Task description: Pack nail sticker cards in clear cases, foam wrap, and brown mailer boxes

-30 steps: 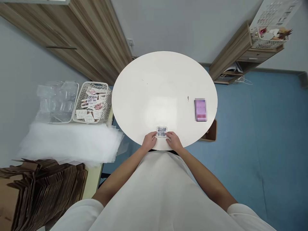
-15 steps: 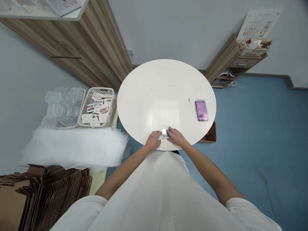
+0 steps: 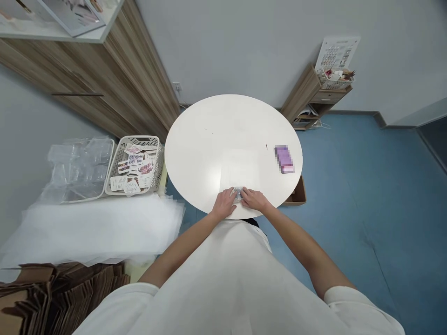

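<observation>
A small clear plastic case [image 3: 239, 192] with tiny patterned pieces inside lies near the front edge of the round white table [image 3: 223, 135]. My left hand [image 3: 225, 203] and my right hand [image 3: 254, 200] press in on it from either side, fingers curled over it, so most of the case is hidden.
A purple phone [image 3: 284, 158] lies on the table's right side. To the left stand a white basket of printed cards [image 3: 134, 164], a tray of clear plastic cases [image 3: 78, 167], white sheets [image 3: 94, 228] and folded brown cartons [image 3: 59, 288]. A cardboard box [image 3: 296, 193] sits under the table.
Both hands have closed in over the case, which showed plainly between them a second ago. The view has shifted as my head moved.
</observation>
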### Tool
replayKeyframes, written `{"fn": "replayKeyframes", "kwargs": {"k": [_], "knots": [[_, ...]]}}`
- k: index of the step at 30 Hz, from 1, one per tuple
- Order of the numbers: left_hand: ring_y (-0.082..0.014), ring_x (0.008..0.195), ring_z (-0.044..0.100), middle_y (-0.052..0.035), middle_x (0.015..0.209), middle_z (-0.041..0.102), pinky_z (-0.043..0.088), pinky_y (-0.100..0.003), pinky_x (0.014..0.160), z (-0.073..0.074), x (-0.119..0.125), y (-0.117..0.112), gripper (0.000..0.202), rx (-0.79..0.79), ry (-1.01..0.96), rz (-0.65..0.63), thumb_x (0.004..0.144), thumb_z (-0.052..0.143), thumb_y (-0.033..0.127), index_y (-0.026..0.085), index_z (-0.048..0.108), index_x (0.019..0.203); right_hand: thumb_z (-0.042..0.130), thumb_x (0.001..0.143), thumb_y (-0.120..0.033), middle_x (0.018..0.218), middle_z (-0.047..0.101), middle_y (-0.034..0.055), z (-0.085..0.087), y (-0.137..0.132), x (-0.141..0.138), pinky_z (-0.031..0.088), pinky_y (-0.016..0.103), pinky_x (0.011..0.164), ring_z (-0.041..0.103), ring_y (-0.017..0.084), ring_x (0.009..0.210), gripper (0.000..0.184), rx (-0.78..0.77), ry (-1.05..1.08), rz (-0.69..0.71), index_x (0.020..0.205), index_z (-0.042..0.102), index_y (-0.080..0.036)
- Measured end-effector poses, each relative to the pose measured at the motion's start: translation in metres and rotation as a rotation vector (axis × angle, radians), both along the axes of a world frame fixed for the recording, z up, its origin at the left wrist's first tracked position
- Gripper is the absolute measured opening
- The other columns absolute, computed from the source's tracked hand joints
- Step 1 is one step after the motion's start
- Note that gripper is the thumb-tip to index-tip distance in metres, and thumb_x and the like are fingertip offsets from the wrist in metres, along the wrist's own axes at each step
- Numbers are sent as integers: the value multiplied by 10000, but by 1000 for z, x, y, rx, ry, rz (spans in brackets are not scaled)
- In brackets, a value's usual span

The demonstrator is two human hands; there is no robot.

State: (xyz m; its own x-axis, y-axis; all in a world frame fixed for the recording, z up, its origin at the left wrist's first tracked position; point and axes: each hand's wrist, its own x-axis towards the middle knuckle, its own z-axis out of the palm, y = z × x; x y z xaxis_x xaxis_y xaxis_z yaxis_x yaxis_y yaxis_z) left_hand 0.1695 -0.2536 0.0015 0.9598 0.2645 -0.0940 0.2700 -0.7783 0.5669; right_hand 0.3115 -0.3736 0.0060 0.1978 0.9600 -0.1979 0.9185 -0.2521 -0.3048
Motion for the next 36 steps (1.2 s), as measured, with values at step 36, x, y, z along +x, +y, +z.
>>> {"fn": "replayKeyframes", "kwargs": {"k": [36], "knots": [[-275,1034,514,-100,1111,580,234,-409,966,20,3,20,619,-123,190,29,632,608,416,220,443,1195,368,844,-268,1031,599,44,16,-34,-4,445,347,819,548,179,958,282,189,453,-319,1080,518,-233]]}}
